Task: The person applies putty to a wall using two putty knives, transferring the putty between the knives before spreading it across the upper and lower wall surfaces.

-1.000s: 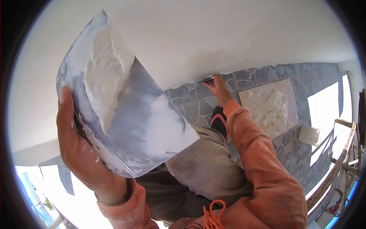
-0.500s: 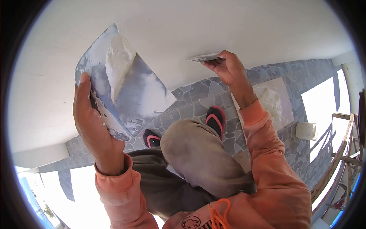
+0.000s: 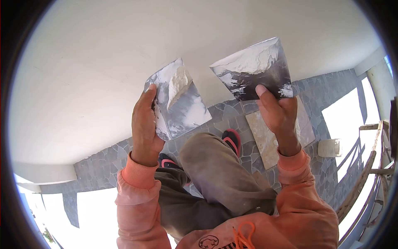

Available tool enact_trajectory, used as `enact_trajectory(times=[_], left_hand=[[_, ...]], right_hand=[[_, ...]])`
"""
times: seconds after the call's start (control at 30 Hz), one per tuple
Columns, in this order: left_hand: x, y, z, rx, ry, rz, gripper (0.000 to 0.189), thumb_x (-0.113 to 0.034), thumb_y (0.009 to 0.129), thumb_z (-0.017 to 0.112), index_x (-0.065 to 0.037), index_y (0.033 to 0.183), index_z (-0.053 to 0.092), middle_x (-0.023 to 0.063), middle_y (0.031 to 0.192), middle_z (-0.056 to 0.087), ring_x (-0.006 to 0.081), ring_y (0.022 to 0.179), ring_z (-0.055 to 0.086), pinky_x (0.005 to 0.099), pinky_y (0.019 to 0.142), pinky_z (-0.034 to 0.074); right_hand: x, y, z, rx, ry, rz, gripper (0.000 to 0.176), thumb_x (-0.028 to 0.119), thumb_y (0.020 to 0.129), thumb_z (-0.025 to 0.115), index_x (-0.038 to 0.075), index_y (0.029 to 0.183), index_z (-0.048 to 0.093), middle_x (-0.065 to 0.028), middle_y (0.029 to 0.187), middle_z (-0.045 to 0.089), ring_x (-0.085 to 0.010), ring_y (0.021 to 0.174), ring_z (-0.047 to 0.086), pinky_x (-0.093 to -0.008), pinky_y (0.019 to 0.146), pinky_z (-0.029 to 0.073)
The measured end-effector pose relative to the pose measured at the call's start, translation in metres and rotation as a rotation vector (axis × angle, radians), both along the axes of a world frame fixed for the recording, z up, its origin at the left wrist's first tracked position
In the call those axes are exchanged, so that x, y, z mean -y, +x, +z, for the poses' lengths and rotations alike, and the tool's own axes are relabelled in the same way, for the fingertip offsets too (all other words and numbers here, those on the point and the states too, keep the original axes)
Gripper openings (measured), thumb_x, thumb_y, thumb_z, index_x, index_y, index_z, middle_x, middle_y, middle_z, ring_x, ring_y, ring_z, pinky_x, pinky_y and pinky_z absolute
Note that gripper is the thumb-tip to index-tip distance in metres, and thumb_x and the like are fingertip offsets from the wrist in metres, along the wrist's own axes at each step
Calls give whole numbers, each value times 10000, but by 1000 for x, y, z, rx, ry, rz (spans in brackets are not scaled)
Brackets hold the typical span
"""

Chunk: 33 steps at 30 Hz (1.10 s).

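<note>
My left hand (image 3: 144,126) is closed on the edge of a flat putty blade (image 3: 192,113), its thumb on the upper face. A thick lump of white putty (image 3: 178,86) sits on that blade, with smears around it. To the right, my right hand (image 3: 281,116) grips a second, dark putty scraper (image 3: 271,79) between thumb and hidden fingers. White putty (image 3: 255,60) covers this scraper's far edge. The two tools are held apart, in front of the pale wall (image 3: 112,62).
On the stone-patterned floor (image 3: 101,162) lies a pale board (image 3: 259,128), partly behind my right forearm. A whitish bucket (image 3: 329,147) stands right of it. Rough wooden poles (image 3: 358,186) rise at the right edge. My feet wear black-and-pink flip-flops (image 3: 232,141).
My left hand and its blade have shifted right and now look smaller. My right hand has turned its scraper from nearly edge-on to face-on, showing putty, and moved right and lower.
</note>
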<state>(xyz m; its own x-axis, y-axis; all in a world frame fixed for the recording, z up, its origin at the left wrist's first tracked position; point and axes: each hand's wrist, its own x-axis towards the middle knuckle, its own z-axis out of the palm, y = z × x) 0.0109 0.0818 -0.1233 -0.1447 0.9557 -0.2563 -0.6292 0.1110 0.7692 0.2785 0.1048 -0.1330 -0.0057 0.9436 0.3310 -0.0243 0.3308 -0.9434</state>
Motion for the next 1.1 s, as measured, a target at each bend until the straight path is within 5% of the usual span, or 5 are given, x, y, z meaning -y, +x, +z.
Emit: enact_trajectory(times=[0.13, 0.37, 0.77, 0.97, 1.1], left_hand=[[-4, 14, 4, 139, 0, -116, 393, -232, 1026, 441, 37, 1310, 480, 157, 1172, 641, 244, 993, 684, 377, 885, 578], [-3, 19, -3, -19, 246, -189, 425, -275, 1006, 483, 38, 1293, 481, 159, 1138, 647, 262, 996, 679, 366, 854, 588], [-14, 15, 19, 30, 120, -60, 324, -192, 1008, 440, 55, 1201, 521, 125, 1077, 634, 216, 888, 674, 352, 762, 588], [-8, 27, 25, -234, 170, 152, 252, -237, 1007, 479, -32, 1115, 579, 40, 1000, 652, 141, 845, 649, 281, 716, 543], [-12, 28, 11, -463, 275, 215, 323, -249, 1018, 494, -25, 1239, 566, 50, 1105, 654, 143, 951, 644, 280, 834, 526]], right_hand=[[4, -11, 20, 376, 615, 212, 501, -21, 795, 676, -10, 1285, 570, -201, 1293, 583, -293, 1085, 626, -347, 900, 507], [-5, -43, 26, 530, 824, 479, 764, -6, 710, 733, 37, 1419, 451, -170, 1483, 434, -353, 1364, 428, -456, 1133, 372], [-55, 10, -30, 1077, 697, 233, 696, -132, 760, 545, 89, 1414, 456, -152, 1412, 511, -339, 1273, 525, -389, 1000, 502], [-17, 39, -22, 751, -191, -2, 374, 52, 911, 528, 21, 1283, 537, -173, 886, 681, -204, 775, 647, -315, 746, 498], [9, 42, -9, 497, -90, -33, 271, 111, 913, 582, -5, 1156, 609, -77, 774, 666, -106, 694, 585, -287, 668, 482]])
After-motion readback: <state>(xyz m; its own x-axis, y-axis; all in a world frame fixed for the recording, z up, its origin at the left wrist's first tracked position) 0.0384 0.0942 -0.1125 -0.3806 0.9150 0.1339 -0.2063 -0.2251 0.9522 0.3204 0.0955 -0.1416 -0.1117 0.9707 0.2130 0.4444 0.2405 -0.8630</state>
